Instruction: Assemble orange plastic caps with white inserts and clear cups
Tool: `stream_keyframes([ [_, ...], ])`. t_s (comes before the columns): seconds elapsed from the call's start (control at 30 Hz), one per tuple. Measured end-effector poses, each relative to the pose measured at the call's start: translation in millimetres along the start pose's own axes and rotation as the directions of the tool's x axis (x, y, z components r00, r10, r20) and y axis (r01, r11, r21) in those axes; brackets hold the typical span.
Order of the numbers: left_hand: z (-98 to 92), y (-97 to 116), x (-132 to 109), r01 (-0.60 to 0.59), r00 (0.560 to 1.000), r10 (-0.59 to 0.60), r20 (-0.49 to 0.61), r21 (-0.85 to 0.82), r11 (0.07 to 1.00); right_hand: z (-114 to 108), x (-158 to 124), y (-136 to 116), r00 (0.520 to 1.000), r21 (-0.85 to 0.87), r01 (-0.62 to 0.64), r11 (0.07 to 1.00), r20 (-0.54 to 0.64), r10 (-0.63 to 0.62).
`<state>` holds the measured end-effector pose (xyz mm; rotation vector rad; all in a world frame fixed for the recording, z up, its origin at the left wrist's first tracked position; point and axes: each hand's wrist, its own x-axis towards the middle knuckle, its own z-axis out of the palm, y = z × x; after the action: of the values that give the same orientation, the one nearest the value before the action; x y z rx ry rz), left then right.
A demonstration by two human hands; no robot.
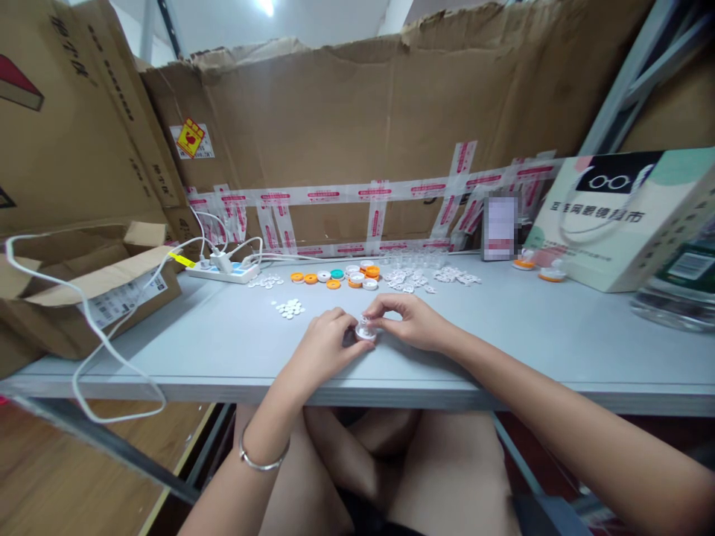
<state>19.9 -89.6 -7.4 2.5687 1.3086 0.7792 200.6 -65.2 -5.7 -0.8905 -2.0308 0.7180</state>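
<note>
My left hand (328,341) is closed around the side of a small round white cap (366,335) with an orange lower rim, which rests on the grey tabletop. Thumb and forefinger of my right hand (413,318) pinch a small clear plastic piece (363,321) at the top of the cap; its exact shape is too small to make out. Behind my hands stands a group of round orange, white and teal caps (334,284). Small white discs (290,308) lie loose to the left, and a pile of clear plastic pieces (410,278) is to the right.
A power strip (223,272) with white cables and an open cardboard box (100,286) are at left. A phone (500,227), two more orange-and-white pieces (551,273), a paper bag (606,223) and a large clear bottle (678,283) stand at right. Big cartons (357,112) wall the back.
</note>
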Motion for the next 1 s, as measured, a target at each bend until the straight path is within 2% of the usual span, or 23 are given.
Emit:
stream_keyframes([
  [0.23,1.2,-0.9,-0.5,0.002,1.0,-0.002,0.008,0.026,1.0,0.6,-0.6,-0.6,0.996,-0.076,0.089,0.993,0.037,-0.086],
  [0.57,0.2,-0.8,-1.1,0.0,1.0,-0.001,0.009,0.03,1.0,0.5,-1.0,-2.9,0.996,-0.104,0.07,0.992,0.064,-0.063],
  [0.83,-2.3,-1.7,3.8,-0.006,0.999,0.005,0.053,0.017,1.0,0.9,-3.1,-1.3,0.998,-0.006,0.014,1.0,0.064,-0.014],
  [1.0,-4.3,1.1,3.4,-0.019,0.999,0.018,0.03,0.047,0.999,-3.3,-5.2,-2.2,0.99,0.148,-0.111,0.983,0.104,0.096],
])
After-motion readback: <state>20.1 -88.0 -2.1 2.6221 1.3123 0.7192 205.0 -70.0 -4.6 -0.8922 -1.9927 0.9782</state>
